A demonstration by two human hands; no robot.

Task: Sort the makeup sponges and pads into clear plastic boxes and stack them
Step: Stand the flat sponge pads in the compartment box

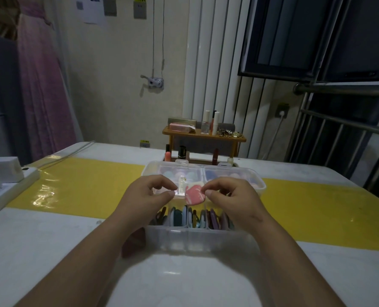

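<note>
Near clear box (195, 238): open top, pads standing on edge in rows, front wall facing me. Far clear box (153, 171) sits just behind it, lidded, with round sponges inside.

Right hand (232, 198): thumb and forefinger pinch the pink pad (194, 196), held above the near box's back edge.

Left hand (146, 196): fingers curled, thumb and forefinger closed on a clear plastic piece (179, 189); which part it is, I cannot tell.

Table (73, 229): bare white and yellow strip (84, 185) on both sides of the boxes.

Dark red pad (133, 242) lies against the near box's left wall. Power strip (7, 180) sits at the left edge. Lipsticks (167, 155) and a wooden shelf (206, 135) stand behind the far box.
</note>
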